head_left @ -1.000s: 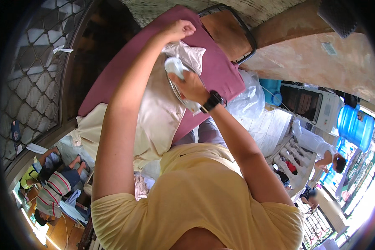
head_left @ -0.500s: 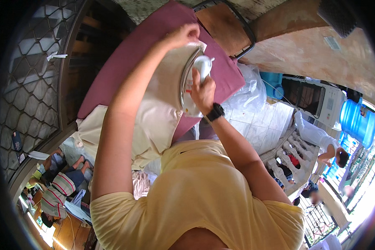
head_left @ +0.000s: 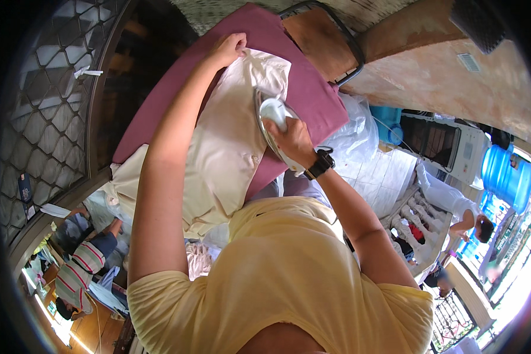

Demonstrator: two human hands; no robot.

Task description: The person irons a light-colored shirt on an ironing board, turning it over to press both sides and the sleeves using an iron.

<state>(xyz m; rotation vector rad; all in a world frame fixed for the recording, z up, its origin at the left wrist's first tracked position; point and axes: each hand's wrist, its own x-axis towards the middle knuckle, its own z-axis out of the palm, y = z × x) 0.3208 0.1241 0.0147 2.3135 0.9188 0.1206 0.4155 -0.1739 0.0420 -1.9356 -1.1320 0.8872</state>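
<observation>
A cream-coloured cloth point(head_left: 224, 141) lies over a maroon-covered ironing board point(head_left: 171, 109), its near part hanging in folds over the edge toward me. My right hand point(head_left: 292, 141), with a black watch at the wrist, is wrapped round the handle of a clothes iron point(head_left: 272, 112). The iron rests at the cloth's right edge, partly over the maroon cover. At the far edge of the cloth, my left hand point(head_left: 229, 49) has its fingers closed on the fabric. Wrinkles show in the cloth's far right corner.
Beyond the board stands a chair with a brown panel point(head_left: 321, 38). Clear plastic sheeting point(head_left: 357, 130) and a blue container point(head_left: 386, 124) are to the right. A metal lattice gate point(head_left: 44, 112) borders the left. Other people point(head_left: 82, 265) are at lower left and far right.
My right hand has drawn the iron a little toward me and left. My left hand has shifted left, and the cloth's far right corner now shows wrinkled beyond the iron.
</observation>
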